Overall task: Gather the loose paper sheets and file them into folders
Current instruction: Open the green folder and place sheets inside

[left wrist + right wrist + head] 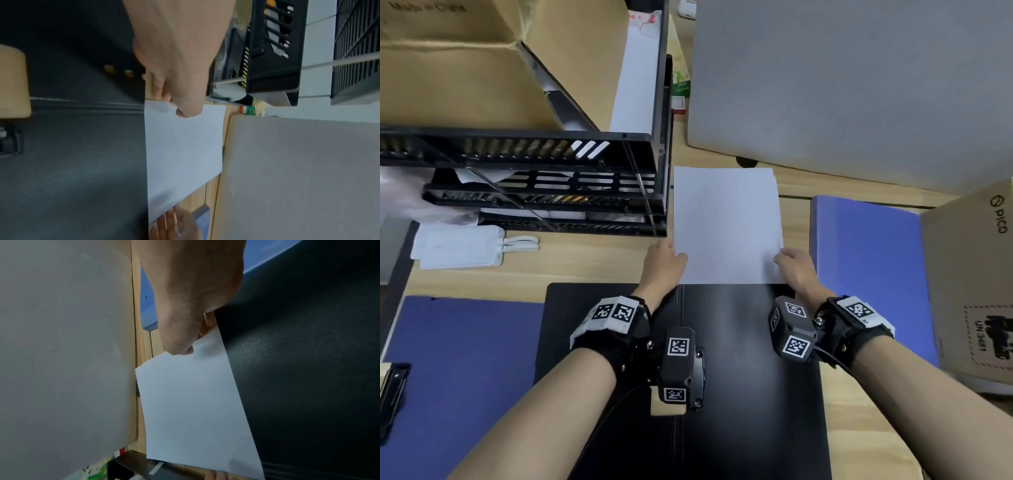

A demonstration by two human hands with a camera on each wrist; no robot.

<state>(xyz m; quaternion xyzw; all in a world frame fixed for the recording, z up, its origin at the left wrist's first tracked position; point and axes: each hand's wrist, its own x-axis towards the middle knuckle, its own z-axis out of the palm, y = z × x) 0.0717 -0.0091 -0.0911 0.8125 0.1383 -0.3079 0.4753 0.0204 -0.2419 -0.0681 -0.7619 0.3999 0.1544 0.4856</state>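
A stack of white paper sheets (726, 222) lies on the desk, its near end running under the far edge of a black folder (722, 342). My left hand (666, 258) pinches the stack's left edge, thumb on top (186, 112), fingers underneath. My right hand (792, 263) pinches the right edge near the folder, thumb on top of the paper (180, 350). In both wrist views the sheets (183, 154) (195, 410) butt against the black folder (72, 162) (308, 369).
A black multi-tier paper tray (558, 185) stands just left of the sheets. Blue folders lie at the right (866, 260) and near left (465, 377). A grey panel (842, 85) stands behind, cardboard boxes at far left (465, 68) and right (972, 281). A white power bank (462, 246) lies left.
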